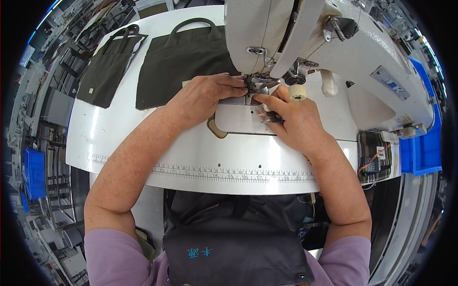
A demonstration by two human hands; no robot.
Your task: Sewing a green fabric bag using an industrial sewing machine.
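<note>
A dark olive fabric bag with a loop handle (193,50) lies on the white sewing table (191,148), its right edge reaching the sewing machine's presser foot (253,86). My left hand (205,95) rests over the bag's near right part, thumb and fingers closed at its edge beside the foot. On the other side of the foot, my right hand (303,121) is curled with thumb and forefinger close to the needle area. Metal thread snips (271,117) stick out from under its fingers. The fingertips partly hide the cloth and needle.
The white sewing machine (391,62) overhangs the table's right side. A second dark bag (112,69) lies at the far left. A printed ruler (229,175) runs along the near edge. A patterned pouch (374,155) and a blue bin (422,150) are at the right.
</note>
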